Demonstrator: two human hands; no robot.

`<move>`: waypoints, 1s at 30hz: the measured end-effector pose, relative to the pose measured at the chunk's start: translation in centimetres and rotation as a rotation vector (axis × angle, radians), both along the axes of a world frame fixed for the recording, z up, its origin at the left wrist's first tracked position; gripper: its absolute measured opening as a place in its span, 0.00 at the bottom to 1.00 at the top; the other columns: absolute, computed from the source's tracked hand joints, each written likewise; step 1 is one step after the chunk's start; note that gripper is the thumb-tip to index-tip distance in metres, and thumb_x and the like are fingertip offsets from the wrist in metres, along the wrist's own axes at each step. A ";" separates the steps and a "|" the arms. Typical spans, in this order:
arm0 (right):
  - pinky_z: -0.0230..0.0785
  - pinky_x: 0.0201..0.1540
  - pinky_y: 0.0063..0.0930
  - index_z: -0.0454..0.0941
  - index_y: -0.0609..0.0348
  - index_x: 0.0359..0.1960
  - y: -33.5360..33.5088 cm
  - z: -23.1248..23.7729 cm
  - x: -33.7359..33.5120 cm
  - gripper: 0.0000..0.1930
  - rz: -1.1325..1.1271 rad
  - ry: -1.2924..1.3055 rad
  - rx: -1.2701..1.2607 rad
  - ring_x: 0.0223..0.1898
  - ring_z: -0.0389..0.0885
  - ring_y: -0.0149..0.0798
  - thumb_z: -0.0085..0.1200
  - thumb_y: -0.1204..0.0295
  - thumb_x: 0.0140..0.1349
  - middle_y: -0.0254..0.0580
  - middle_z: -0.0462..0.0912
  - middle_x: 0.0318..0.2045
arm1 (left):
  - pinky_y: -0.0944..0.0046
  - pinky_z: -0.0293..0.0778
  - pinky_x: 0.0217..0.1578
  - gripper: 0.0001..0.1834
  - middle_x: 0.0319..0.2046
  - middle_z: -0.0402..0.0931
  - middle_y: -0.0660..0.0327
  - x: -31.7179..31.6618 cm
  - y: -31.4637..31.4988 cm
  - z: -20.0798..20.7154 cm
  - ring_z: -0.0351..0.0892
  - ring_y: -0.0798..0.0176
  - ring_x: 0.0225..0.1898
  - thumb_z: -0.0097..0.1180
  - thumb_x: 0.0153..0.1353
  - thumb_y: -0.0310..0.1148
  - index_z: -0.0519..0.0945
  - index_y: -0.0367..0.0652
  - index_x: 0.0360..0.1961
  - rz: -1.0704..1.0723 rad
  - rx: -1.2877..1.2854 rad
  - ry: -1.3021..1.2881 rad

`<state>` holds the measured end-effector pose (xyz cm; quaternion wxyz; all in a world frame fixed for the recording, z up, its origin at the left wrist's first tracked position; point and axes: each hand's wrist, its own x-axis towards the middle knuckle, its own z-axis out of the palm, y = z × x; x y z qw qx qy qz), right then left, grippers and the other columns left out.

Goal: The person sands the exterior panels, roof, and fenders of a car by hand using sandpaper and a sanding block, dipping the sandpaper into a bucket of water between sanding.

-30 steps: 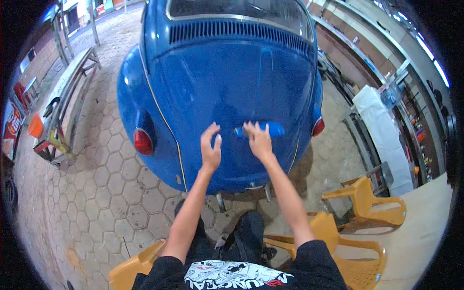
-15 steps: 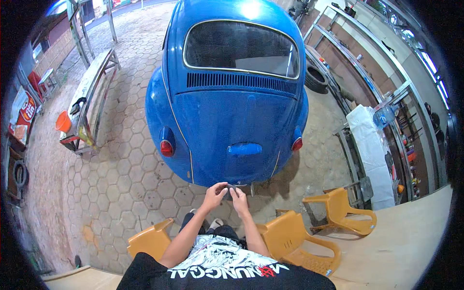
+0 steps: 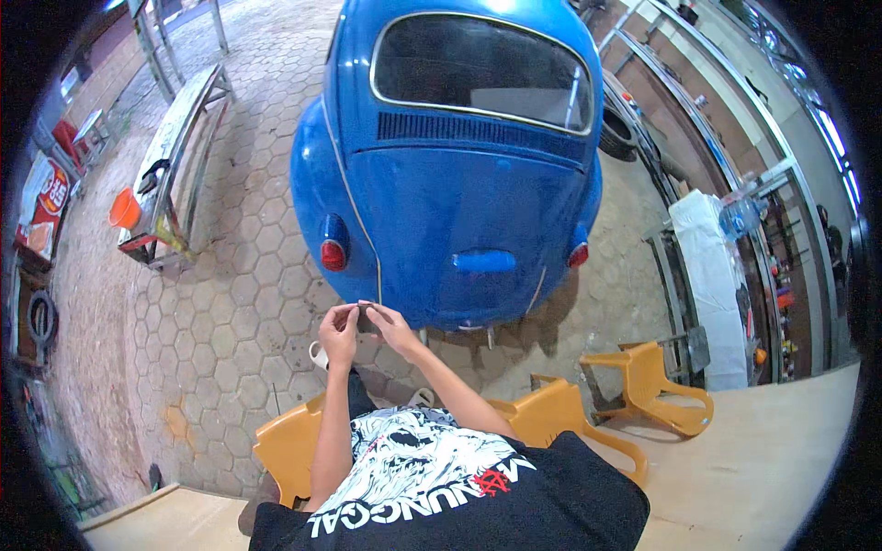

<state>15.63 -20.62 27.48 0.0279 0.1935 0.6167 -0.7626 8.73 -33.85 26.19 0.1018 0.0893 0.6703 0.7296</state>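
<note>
The person, wearing a black shirt [image 3: 588, 500] with a white print, is behind the tail of a blue car [image 3: 441, 207]. Close by the person, one yellow chair [image 3: 287, 439] lies off the car's left rear, and two more yellow chairs [image 3: 643, 378] lie off its right rear. The left hand [image 3: 338, 336] and the right hand [image 3: 393, 329] meet just short of the car's lower left rear, seemingly clear of its panels. Fingers are curled and thumbs drawn in, both hands pinching a small dark piece [image 3: 365, 308] at the fingertips — too small to tell its kind.

The car's rear lid carries a lighter blue oblong fitting [image 3: 484, 262], with a red taillight [image 3: 333, 255] on the fender to the left. Right of the car, well apart, a white-covered table [image 3: 707, 285] bears a clear blue jug [image 3: 738, 219]; left of it, a long bench [image 3: 179, 129] bears an orange bucket [image 3: 124, 209]. A dark tyre [image 3: 617, 136] is farther off — beside the car's right flank.
</note>
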 end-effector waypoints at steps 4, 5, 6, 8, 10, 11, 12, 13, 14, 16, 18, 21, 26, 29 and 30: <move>0.77 0.47 0.32 0.73 0.44 0.66 -3.3 -1.8 -4.4 0.25 0.006 -0.041 -0.340 0.50 0.78 0.28 0.42 0.48 0.76 0.28 0.81 0.51 | 0.71 0.78 0.45 0.09 0.42 0.86 0.59 -4.7 -2.9 0.0 0.83 0.72 0.40 0.64 0.66 0.29 0.84 0.35 0.43 0.055 0.025 0.011; 0.77 0.46 0.33 0.72 0.43 0.67 -3.9 -2.0 -6.1 0.27 0.067 -0.067 -0.448 0.53 0.77 0.26 0.40 0.45 0.76 0.26 0.79 0.54 | 0.71 0.78 0.45 0.09 0.42 0.86 0.59 -6.2 -3.7 0.2 0.83 0.72 0.40 0.64 0.66 0.29 0.84 0.35 0.43 0.071 0.024 0.026; 0.75 0.48 0.34 0.71 0.41 0.67 -4.2 -2.2 -7.8 0.26 0.082 -0.057 -0.443 0.53 0.77 0.28 0.41 0.44 0.75 0.28 0.80 0.53 | 0.70 0.78 0.45 0.09 0.43 0.86 0.58 -7.8 -4.6 0.4 0.83 0.72 0.41 0.65 0.65 0.29 0.84 0.35 0.43 0.077 -0.046 0.033; 0.76 0.49 0.36 0.71 0.42 0.67 -5.3 -1.7 -12.1 0.25 0.119 -0.011 -0.430 0.53 0.78 0.29 0.42 0.46 0.76 0.29 0.81 0.53 | 0.71 0.76 0.44 0.11 0.40 0.85 0.61 -11.4 -6.8 1.0 0.82 0.72 0.40 0.66 0.65 0.32 0.85 0.36 0.44 0.108 -0.119 0.068; 0.74 0.47 0.31 0.70 0.44 0.68 -6.8 -1.0 -16.8 0.23 0.144 0.019 -0.479 0.52 0.79 0.29 0.46 0.52 0.76 0.28 0.81 0.53 | 0.71 0.76 0.43 0.11 0.39 0.85 0.61 -15.2 -9.4 1.0 0.81 0.72 0.39 0.66 0.65 0.32 0.85 0.35 0.44 0.145 -0.107 0.084; 0.74 0.47 0.31 0.70 0.44 0.68 -8.1 0.3 -19.3 0.23 0.164 0.018 -0.484 0.52 0.79 0.29 0.46 0.52 0.76 0.28 0.81 0.53 | 0.71 0.76 0.42 0.11 0.38 0.84 0.62 -16.8 -10.8 0.7 0.81 0.72 0.39 0.66 0.65 0.32 0.85 0.35 0.43 0.171 -0.088 0.078; 0.73 0.46 0.28 0.70 0.44 0.68 -9.4 1.6 -21.9 0.24 0.165 0.018 -0.401 0.50 0.79 0.27 0.51 0.55 0.74 0.27 0.81 0.51 | 0.71 0.76 0.42 0.11 0.38 0.84 0.62 -19.2 -12.5 0.4 0.81 0.72 0.39 0.66 0.65 0.32 0.85 0.35 0.43 0.191 -0.093 0.077; 0.71 0.45 0.24 0.70 0.44 0.68 -10.6 2.3 -23.8 0.24 0.165 0.007 -0.318 0.48 0.79 0.25 0.55 0.58 0.72 0.26 0.81 0.49 | 0.70 0.77 0.41 0.11 0.37 0.84 0.63 -21.3 -14.5 0.1 0.81 0.73 0.38 0.66 0.66 0.33 0.84 0.36 0.43 0.201 -0.122 0.138; 0.71 0.45 0.24 0.70 0.44 0.68 -11.5 2.5 -25.9 0.24 0.179 -0.009 -0.319 0.48 0.79 0.25 0.55 0.58 0.72 0.26 0.81 0.49 | 0.70 0.77 0.40 0.11 0.36 0.83 0.63 -23.1 -15.9 0.2 0.81 0.73 0.37 0.65 0.66 0.34 0.84 0.36 0.43 0.207 -0.149 0.200; 0.69 0.43 0.21 0.71 0.43 0.68 -13.8 2.3 -29.9 0.28 0.196 0.101 -0.213 0.45 0.77 0.23 0.64 0.62 0.66 0.26 0.80 0.45 | 0.71 0.77 0.40 0.09 0.35 0.83 0.64 -25.8 -19.0 0.8 0.80 0.73 0.37 0.65 0.66 0.32 0.84 0.37 0.42 0.258 -0.088 0.109; 0.69 0.42 0.20 0.71 0.44 0.67 -15.8 1.8 -32.5 0.29 0.213 0.103 -0.181 0.43 0.76 0.22 0.66 0.64 0.64 0.26 0.79 0.42 | 0.73 0.75 0.38 0.07 0.35 0.83 0.66 -27.3 -21.5 2.0 0.78 0.76 0.35 0.64 0.66 0.30 0.83 0.38 0.42 0.334 0.022 -0.006; 0.69 0.39 0.18 0.74 0.48 0.64 -20.9 1.2 -35.7 0.30 0.295 0.116 -0.197 0.39 0.74 0.21 0.70 0.68 0.60 0.23 0.75 0.35 | 0.73 0.75 0.34 0.10 0.36 0.82 0.64 -28.8 -27.4 -0.3 0.78 0.73 0.32 0.64 0.67 0.32 0.81 0.38 0.44 0.418 -0.041 0.071; 0.70 0.34 0.19 0.75 0.58 0.60 -25.4 -4.2 -41.2 0.28 0.440 0.010 -0.067 0.30 0.76 0.22 0.71 0.73 0.58 0.23 0.74 0.26 | 0.72 0.75 0.36 0.10 0.35 0.83 0.65 -28.8 -32.9 -5.0 0.78 0.74 0.34 0.66 0.65 0.31 0.82 0.39 0.44 0.672 -0.058 -0.033; 0.71 0.34 0.20 0.79 0.62 0.55 -28.4 -6.8 -45.5 0.24 0.513 -0.008 -0.194 0.33 0.79 0.22 0.71 0.74 0.58 0.29 0.82 0.32 | 0.72 0.75 0.36 0.09 0.35 0.83 0.65 -29.5 -35.1 -5.8 0.79 0.74 0.35 0.66 0.64 0.30 0.82 0.39 0.43 0.759 -0.089 -0.096; 0.71 0.34 0.19 0.81 0.63 0.53 -29.6 -7.6 -47.4 0.21 0.525 -0.008 -0.153 0.32 0.78 0.21 0.71 0.74 0.58 0.28 0.81 0.30 | 0.71 0.76 0.38 0.09 0.36 0.84 0.64 -30.2 -36.0 -5.9 0.80 0.73 0.36 0.66 0.64 0.30 0.83 0.39 0.42 0.775 -0.109 -0.125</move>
